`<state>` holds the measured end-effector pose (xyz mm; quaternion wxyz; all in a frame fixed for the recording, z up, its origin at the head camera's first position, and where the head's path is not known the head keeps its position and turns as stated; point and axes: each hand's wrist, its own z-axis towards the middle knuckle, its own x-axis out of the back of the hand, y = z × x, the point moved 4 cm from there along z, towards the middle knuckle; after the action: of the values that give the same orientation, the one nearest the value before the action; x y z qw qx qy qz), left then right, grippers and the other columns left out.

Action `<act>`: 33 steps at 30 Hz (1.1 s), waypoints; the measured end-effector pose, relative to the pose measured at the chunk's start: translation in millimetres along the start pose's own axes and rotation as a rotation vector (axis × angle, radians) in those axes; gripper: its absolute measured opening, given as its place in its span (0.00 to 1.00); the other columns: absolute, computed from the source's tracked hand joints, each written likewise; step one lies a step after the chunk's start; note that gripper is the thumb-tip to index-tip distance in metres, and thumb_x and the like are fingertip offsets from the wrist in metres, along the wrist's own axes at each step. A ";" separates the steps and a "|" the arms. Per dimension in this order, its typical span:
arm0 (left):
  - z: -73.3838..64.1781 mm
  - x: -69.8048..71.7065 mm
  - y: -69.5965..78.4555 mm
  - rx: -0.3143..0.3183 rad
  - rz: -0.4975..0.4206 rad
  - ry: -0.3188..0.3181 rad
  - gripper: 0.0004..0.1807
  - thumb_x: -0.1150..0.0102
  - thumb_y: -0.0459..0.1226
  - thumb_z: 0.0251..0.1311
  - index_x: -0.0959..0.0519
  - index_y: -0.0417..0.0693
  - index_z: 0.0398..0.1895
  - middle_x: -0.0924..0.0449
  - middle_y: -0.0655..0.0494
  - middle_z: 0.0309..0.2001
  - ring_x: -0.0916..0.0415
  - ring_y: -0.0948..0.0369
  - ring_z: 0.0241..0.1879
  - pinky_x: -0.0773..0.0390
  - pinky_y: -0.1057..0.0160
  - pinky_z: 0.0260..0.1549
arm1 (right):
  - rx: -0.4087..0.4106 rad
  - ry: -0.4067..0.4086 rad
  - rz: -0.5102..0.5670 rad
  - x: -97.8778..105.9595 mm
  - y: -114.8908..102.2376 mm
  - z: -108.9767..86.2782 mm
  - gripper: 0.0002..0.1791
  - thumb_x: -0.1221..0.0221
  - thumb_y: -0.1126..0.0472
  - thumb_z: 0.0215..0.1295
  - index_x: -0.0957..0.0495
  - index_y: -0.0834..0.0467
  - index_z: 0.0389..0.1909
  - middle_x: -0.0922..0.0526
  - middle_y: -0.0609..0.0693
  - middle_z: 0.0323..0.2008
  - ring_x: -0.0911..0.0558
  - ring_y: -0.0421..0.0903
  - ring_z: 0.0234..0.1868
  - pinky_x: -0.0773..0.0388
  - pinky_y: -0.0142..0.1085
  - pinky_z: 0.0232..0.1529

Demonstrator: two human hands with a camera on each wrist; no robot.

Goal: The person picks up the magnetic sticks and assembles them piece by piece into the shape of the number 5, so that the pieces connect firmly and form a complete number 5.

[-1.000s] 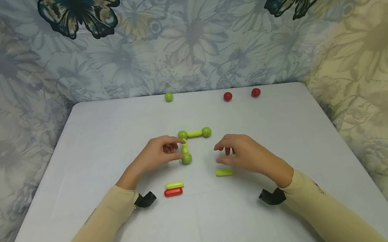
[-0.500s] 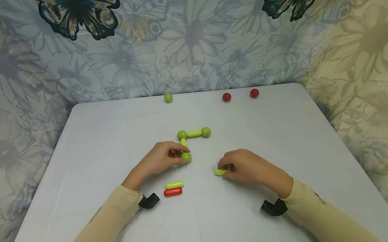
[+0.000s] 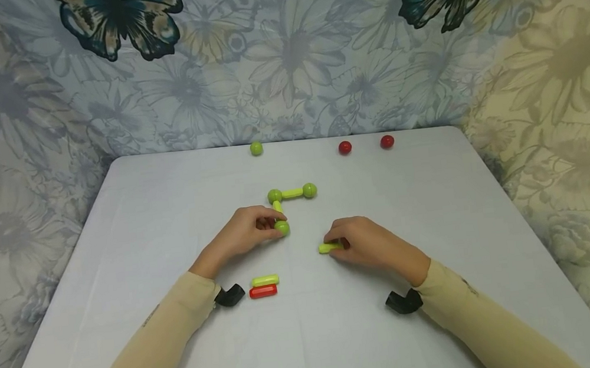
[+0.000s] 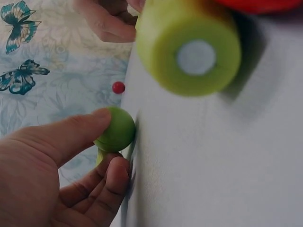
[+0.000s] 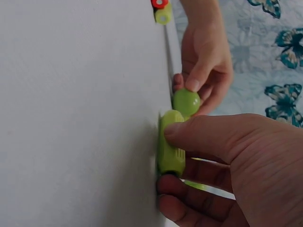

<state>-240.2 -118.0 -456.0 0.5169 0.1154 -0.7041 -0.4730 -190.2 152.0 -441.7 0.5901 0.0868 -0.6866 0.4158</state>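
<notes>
An L-shaped chain of green balls and yellow-green rods lies mid-table; its far rod (image 3: 292, 193) joins a corner ball (image 3: 275, 196) to a right-hand ball (image 3: 310, 190). With thumb and fingers, my left hand (image 3: 248, 230) pinches the chain's near green ball (image 4: 118, 130). To the right, my right hand (image 3: 370, 245) pinches a loose yellow-green rod (image 5: 172, 144) between thumb and fingers, low over the table. That rod's left end points toward the near ball, with a gap between them in the head view. Fingers hide part of the chain's near rod (image 3: 277, 206).
A yellow-green rod (image 3: 264, 280) and a red rod (image 3: 263, 292) lie side by side near my left wrist. Along the back edge of the white table (image 3: 167, 184) sit a green ball (image 3: 256, 148) and two red balls (image 3: 345, 148). Patterned cloth hangs behind.
My right hand came down on the loose rod, took hold of it and moved it slightly left and away from me. My left hand shifted onto the near ball and slid the chain farther back.
</notes>
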 end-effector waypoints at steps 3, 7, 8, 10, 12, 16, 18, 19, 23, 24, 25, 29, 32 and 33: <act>1.8 0.4 -4.3 -0.002 -0.017 0.009 0.17 0.22 0.38 0.67 0.10 0.53 0.58 0.16 0.60 0.42 0.19 0.60 0.41 0.18 0.58 0.44 | -0.005 0.001 0.016 -0.2 2.4 6.1 0.10 0.24 0.65 0.66 0.08 0.56 0.47 0.19 0.38 0.35 0.24 0.38 0.32 0.22 0.33 0.34; 2.3 0.7 -9.8 -0.010 -0.056 0.024 0.17 0.21 0.37 0.66 0.09 0.53 0.57 0.15 0.60 0.41 0.19 0.59 0.41 0.18 0.59 0.44 | -0.017 -0.005 0.027 0.1 5.3 10.4 0.10 0.24 0.65 0.66 0.08 0.56 0.47 0.19 0.39 0.35 0.24 0.38 0.32 0.22 0.33 0.34; 2.5 0.7 -10.5 -0.015 -0.065 0.028 0.18 0.21 0.37 0.65 0.09 0.53 0.57 0.15 0.60 0.41 0.19 0.59 0.41 0.18 0.59 0.43 | -0.020 -0.009 0.028 0.4 6.0 10.8 0.10 0.25 0.65 0.66 0.08 0.56 0.48 0.19 0.39 0.35 0.24 0.38 0.32 0.22 0.33 0.34; 3.1 0.3 -12.3 -0.028 -0.081 0.035 0.18 0.21 0.37 0.65 0.09 0.53 0.57 0.15 0.60 0.41 0.19 0.58 0.40 0.19 0.59 0.42 | -0.022 -0.014 0.027 0.3 7.4 11.3 0.11 0.25 0.64 0.66 0.08 0.55 0.48 0.19 0.38 0.35 0.24 0.37 0.32 0.22 0.33 0.34; 3.8 -0.3 -13.8 -0.039 -0.092 0.040 0.17 0.20 0.36 0.65 0.09 0.53 0.57 0.15 0.59 0.40 0.20 0.58 0.39 0.19 0.59 0.42 | -0.022 -0.016 0.027 1.7 7.6 11.6 0.11 0.25 0.64 0.67 0.08 0.56 0.49 0.19 0.39 0.36 0.24 0.38 0.32 0.22 0.34 0.35; 4.1 -1.2 -15.4 -0.051 -0.106 0.041 0.17 0.21 0.36 0.65 0.09 0.52 0.57 0.16 0.59 0.40 0.21 0.57 0.38 0.21 0.60 0.40 | -0.022 -0.003 0.024 4.0 8.2 12.7 0.11 0.25 0.63 0.68 0.08 0.56 0.49 0.18 0.39 0.37 0.24 0.38 0.33 0.21 0.34 0.35; 4.3 -1.4 -16.0 -0.052 -0.106 0.043 0.17 0.21 0.36 0.65 0.09 0.53 0.57 0.16 0.59 0.39 0.21 0.57 0.38 0.21 0.61 0.40 | -0.014 0.017 0.025 6.4 9.2 13.9 0.11 0.25 0.64 0.67 0.08 0.56 0.49 0.18 0.39 0.37 0.23 0.38 0.33 0.21 0.34 0.36; 4.2 -1.2 -15.9 -0.053 -0.106 0.042 0.17 0.21 0.36 0.65 0.09 0.53 0.57 0.16 0.59 0.39 0.21 0.57 0.38 0.21 0.61 0.40 | -0.009 0.029 0.026 7.7 9.8 14.9 0.11 0.25 0.64 0.67 0.08 0.56 0.49 0.17 0.39 0.38 0.23 0.38 0.33 0.21 0.34 0.36; 5.1 -1.3 -17.2 -0.049 -0.111 0.045 0.17 0.21 0.35 0.65 0.08 0.53 0.56 0.16 0.59 0.39 0.21 0.56 0.38 0.21 0.60 0.40 | 0.018 0.070 0.030 14.9 10.5 21.5 0.11 0.26 0.65 0.67 0.08 0.57 0.50 0.16 0.41 0.39 0.22 0.39 0.34 0.21 0.35 0.36; 5.3 -1.4 -17.5 -0.047 -0.114 0.045 0.17 0.21 0.35 0.65 0.08 0.53 0.56 0.16 0.59 0.39 0.21 0.56 0.38 0.21 0.60 0.40 | 0.023 0.076 0.031 16.8 10.2 24.2 0.11 0.26 0.66 0.67 0.08 0.57 0.50 0.16 0.41 0.39 0.22 0.39 0.34 0.21 0.35 0.36; 5.4 -1.7 -17.7 -0.045 -0.117 0.045 0.17 0.21 0.35 0.65 0.08 0.53 0.56 0.16 0.58 0.39 0.21 0.56 0.38 0.21 0.60 0.39 | 0.029 0.081 0.029 18.7 9.5 27.3 0.11 0.26 0.66 0.67 0.08 0.57 0.50 0.16 0.42 0.40 0.22 0.39 0.34 0.21 0.35 0.36; 6.0 -2.6 -18.7 -0.041 -0.123 0.046 0.17 0.21 0.35 0.65 0.08 0.53 0.56 0.16 0.58 0.39 0.21 0.56 0.37 0.21 0.60 0.39 | 0.053 0.110 0.026 25.0 5.1 40.6 0.11 0.25 0.66 0.67 0.08 0.58 0.49 0.14 0.44 0.41 0.23 0.39 0.33 0.21 0.35 0.36; 6.3 -2.8 -19.1 -0.052 -0.124 0.041 0.17 0.21 0.34 0.65 0.09 0.53 0.56 0.16 0.58 0.39 0.21 0.56 0.37 0.21 0.61 0.39 | 0.077 0.123 0.025 24.8 2.8 48.4 0.11 0.26 0.67 0.67 0.08 0.59 0.48 0.14 0.46 0.41 0.22 0.41 0.33 0.21 0.36 0.36; 6.3 -2.8 -19.5 -0.057 -0.125 0.039 0.17 0.21 0.34 0.65 0.09 0.52 0.56 0.16 0.58 0.39 0.21 0.56 0.37 0.21 0.61 0.38 | 0.080 0.122 0.026 23.5 2.8 50.3 0.11 0.26 0.67 0.67 0.08 0.59 0.48 0.14 0.46 0.41 0.22 0.42 0.34 0.21 0.36 0.36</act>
<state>-250.6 -122.9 -473.2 0.5030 0.1536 -0.6717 -0.5217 -235.8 128.6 -420.1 0.6215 0.0759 -0.6332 0.4550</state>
